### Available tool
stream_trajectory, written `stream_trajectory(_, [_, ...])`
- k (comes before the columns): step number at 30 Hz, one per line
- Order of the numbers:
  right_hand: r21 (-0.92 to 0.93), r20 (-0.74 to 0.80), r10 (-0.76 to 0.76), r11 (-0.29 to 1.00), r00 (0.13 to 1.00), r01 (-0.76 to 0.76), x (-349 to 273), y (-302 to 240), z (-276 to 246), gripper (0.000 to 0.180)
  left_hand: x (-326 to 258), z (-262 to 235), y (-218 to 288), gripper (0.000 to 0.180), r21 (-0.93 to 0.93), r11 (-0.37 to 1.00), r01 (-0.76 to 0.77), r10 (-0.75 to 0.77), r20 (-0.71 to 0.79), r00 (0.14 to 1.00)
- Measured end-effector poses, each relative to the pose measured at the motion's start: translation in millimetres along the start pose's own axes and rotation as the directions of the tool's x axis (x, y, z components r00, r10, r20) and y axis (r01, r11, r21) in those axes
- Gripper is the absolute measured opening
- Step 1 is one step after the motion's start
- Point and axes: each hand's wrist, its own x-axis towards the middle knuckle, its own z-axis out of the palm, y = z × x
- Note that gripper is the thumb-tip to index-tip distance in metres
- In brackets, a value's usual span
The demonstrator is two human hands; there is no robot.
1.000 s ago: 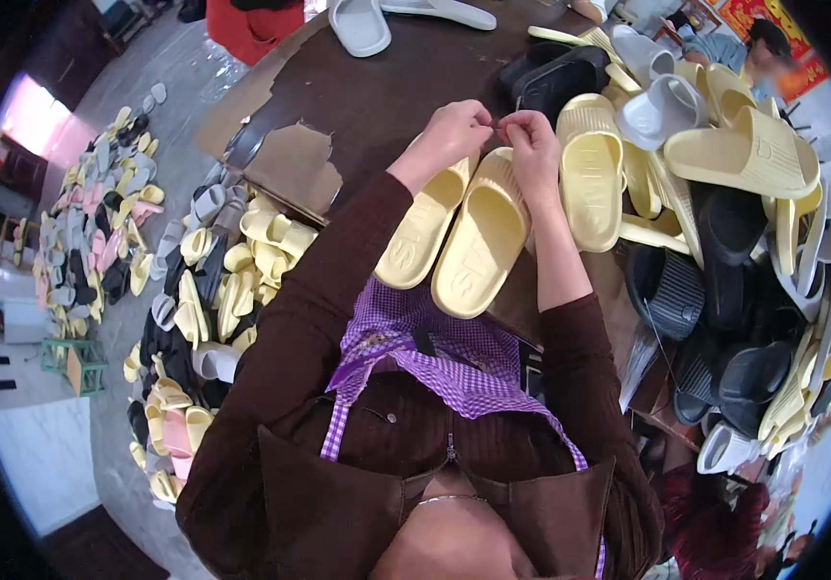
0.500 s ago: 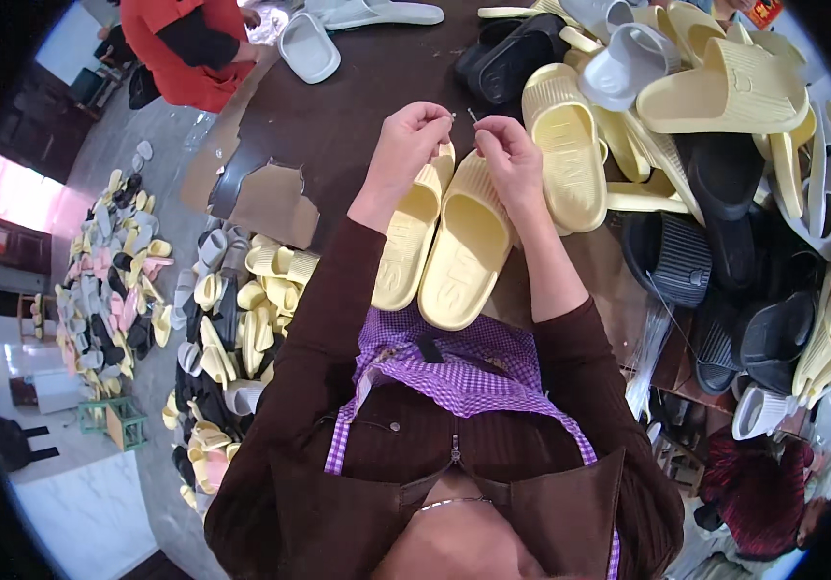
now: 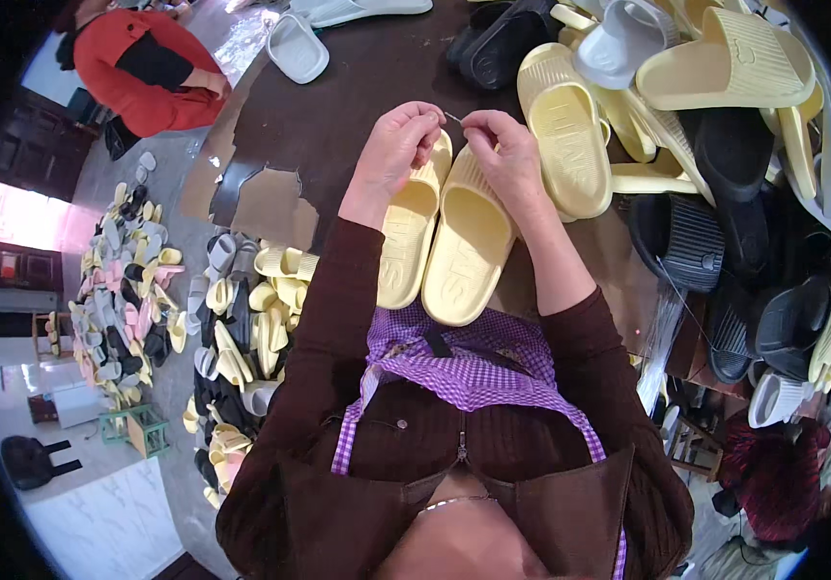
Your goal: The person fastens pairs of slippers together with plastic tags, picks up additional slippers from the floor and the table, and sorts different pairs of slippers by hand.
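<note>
A pair of pale yellow slide slippers (image 3: 454, 242) lies side by side on the dark brown table (image 3: 338, 106), toes pointing away from me. My left hand (image 3: 396, 150) rests on the toe of the left slipper, thumb and fingers pinched. My right hand (image 3: 504, 155) lies on the toe of the right slipper, also pinched. Between the two hands runs a thin pale tie or thread (image 3: 454, 118), held at both ends above the slipper toes.
A heap of yellow, black and grey slippers (image 3: 725, 145) fills the table's right side. A white slipper (image 3: 297, 46) lies at the far left. Many slippers (image 3: 232, 329) cover the floor to the left. A person in red (image 3: 140, 68) crouches at upper left.
Both hands stay together over the slipper toes, working the thin tie. The view has tilted, so the slippers and hands sit slightly lower and more central.
</note>
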Motion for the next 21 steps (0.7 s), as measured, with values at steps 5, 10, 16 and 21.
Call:
stream_trajectory(5, [-0.014, 0.008, -0.005, 1.000, 1.000, 0.005, -0.1, 4.0, 1.2, 0.010, 1.0, 0.3, 1.8, 0.011, 0.023, 0.999, 0.042, -0.042, 0.013, 0.999])
stream_trajectory(10, [-0.050, 0.027, -0.044, 0.998, 0.999, 0.045, -0.6, 7.2, 1.7, 0.010, 1.8, -1.6, 1.8, 0.010, 0.060, 0.997, 0.051, -0.054, 0.039, 0.998])
stream_trajectory(16, [-0.041, 0.009, -0.038, 0.998, 0.999, 0.039, -2.0, 6.2, 1.8, 0.009, 1.7, -1.0, 0.5, 0.011, 0.032, 0.998, 0.052, -0.053, 0.032, 0.998])
stream_trajectory(21, [-0.094, 0.008, -0.076, 0.993, 0.997, 0.076, -2.5, 9.4, 2.8, 0.009, 1.7, -2.6, 0.6, 0.010, 0.028, 0.998, 0.057, -0.058, 0.045, 0.997])
